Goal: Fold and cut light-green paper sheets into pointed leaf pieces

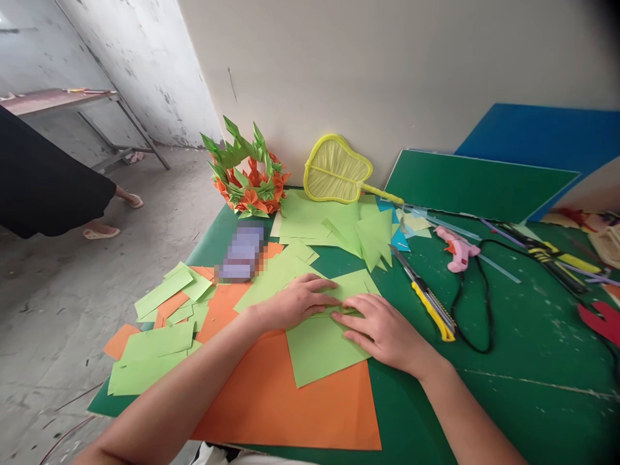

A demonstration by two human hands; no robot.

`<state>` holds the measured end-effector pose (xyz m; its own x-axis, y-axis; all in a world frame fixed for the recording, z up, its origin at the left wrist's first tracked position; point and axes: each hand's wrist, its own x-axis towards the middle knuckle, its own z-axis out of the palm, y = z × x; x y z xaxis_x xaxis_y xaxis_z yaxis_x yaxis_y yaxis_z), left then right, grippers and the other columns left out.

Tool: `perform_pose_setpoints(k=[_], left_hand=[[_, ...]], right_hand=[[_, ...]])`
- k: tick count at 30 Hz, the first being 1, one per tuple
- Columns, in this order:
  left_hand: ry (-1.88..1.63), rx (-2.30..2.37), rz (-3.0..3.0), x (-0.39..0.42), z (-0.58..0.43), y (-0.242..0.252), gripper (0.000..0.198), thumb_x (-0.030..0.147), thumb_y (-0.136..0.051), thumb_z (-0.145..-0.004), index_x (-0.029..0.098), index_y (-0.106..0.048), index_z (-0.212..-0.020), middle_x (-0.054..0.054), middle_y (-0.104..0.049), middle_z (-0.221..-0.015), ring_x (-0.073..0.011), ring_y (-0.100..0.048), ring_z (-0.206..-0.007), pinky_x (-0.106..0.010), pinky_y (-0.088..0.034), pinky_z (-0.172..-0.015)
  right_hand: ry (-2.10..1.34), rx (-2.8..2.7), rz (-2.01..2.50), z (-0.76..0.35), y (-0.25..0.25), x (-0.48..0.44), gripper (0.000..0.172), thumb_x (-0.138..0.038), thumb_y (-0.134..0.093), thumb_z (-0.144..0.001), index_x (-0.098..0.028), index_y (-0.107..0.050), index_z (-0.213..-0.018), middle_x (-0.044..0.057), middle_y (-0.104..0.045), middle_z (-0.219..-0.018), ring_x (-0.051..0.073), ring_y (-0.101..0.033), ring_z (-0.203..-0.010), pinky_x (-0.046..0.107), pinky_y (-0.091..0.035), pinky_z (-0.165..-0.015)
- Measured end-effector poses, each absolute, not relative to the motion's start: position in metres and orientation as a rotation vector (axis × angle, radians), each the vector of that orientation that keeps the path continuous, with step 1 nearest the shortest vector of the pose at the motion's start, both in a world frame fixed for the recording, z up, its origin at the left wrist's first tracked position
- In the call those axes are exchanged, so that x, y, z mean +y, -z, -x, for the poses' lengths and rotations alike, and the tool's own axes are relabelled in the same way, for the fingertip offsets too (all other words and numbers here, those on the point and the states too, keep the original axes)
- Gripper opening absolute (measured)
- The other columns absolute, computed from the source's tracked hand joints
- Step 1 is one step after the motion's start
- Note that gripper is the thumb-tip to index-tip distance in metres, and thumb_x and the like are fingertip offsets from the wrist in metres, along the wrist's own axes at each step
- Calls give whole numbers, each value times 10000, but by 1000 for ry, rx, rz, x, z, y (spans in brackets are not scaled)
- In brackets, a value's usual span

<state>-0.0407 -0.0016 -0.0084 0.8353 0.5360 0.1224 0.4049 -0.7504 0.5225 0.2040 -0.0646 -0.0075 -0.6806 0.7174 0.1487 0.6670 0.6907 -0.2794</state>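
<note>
Both my hands press down on a light green paper sheet [320, 349] that lies over a large orange sheet [290, 403] on the green table [533, 361]. My left hand [295, 302] lies flat on the paper's upper left, fingers stretched toward the right. My right hand [380, 326] rests flat on the paper's right side, fingertips pointing left and almost meeting the left hand along a fold line. Neither hand grips anything.
Loose green and orange paper pieces [169, 310] cover the table's left end. A yellow utility knife [429, 300], pink glue gun [458, 248] with black cord, yellow hand fan [336, 171], folded paper wreath [249, 174] and green triangles [372, 236] lie behind. Another person's feet [101, 231] stand at left.
</note>
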Motion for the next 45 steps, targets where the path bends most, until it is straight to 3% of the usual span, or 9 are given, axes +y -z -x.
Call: perform_pose_setpoints(k=[6, 14, 19, 23, 31, 39, 45], left_hand=[[-352, 703, -2497, -2, 40, 5, 301, 291, -423, -1002, 281, -640, -1210, -42, -520, -1391, -251, -430, -1236, -425, -392, -1058], [-321, 676, -2471, 0, 43, 6, 313, 121, -407, -958, 230, -694, -1014, -19, -482, -1433, -252, -416, -1257, -417, -408, -1036], [-336, 676, -2475, 0, 42, 4, 322, 93, -427, -936, 234, -690, -1057, -42, -512, -1407, -256, -428, -1259, -429, -413, -1030], [-333, 685, -2475, 0, 42, 3, 312, 109, -414, -949, 220, -704, -984, -36, -509, -1410, -254, -431, -1254, -422, -415, -1033], [-297, 688, -2477, -1, 42, 1, 331, 177, -399, -984, 271, -639, -1191, -27, -484, -1428, -252, -409, -1273, -422, -396, -1059], [-333, 637, -2428, 2, 46, 2, 604, -14, -375, -868, 260, -448, -1402, -41, -493, -1423, -227, -378, -1316, -406, -370, -1096], [-337, 638, -2446, 2, 45, 2, 572, 14, -420, -869, 261, -476, -1382, -49, -500, -1417, -230, -403, -1301, -409, -390, -1082]], right_hand=[[-293, -2650, 1082, -191, 11, -65, 346, -310, -466, -981, -285, -591, -1303, 91, -584, -1202, 257, -520, -1137, 438, -461, -960], [-302, -2668, 1098, -164, 9, -69, 418, -326, -497, -969, -357, -498, -1387, 68, -582, -1076, 247, -508, -1051, 419, -450, -931], [-280, -2668, 1137, -156, 9, -70, 431, -344, -489, -971, -404, -472, -1398, 72, -577, -1047, 254, -493, -1010, 423, -456, -901], [-314, -2657, 1109, -158, 7, -69, 425, -334, -490, -973, -406, -476, -1392, 68, -581, -1036, 251, -501, -1010, 417, -463, -885], [-442, -2611, 1064, -176, 7, -64, 336, -302, -393, -1006, -234, -599, -1263, 82, -608, -1073, 238, -543, -1030, 399, -473, -889], [-323, -2651, 1143, -166, 11, -69, 461, -371, -480, -972, -266, -454, -1420, 81, -581, -1225, 260, -500, -1076, 439, -420, -945], [-320, -2651, 1151, -166, 11, -69, 476, -394, -484, -970, -337, -422, -1439, 62, -575, -1245, 252, -495, -1081, 418, -421, -934]])
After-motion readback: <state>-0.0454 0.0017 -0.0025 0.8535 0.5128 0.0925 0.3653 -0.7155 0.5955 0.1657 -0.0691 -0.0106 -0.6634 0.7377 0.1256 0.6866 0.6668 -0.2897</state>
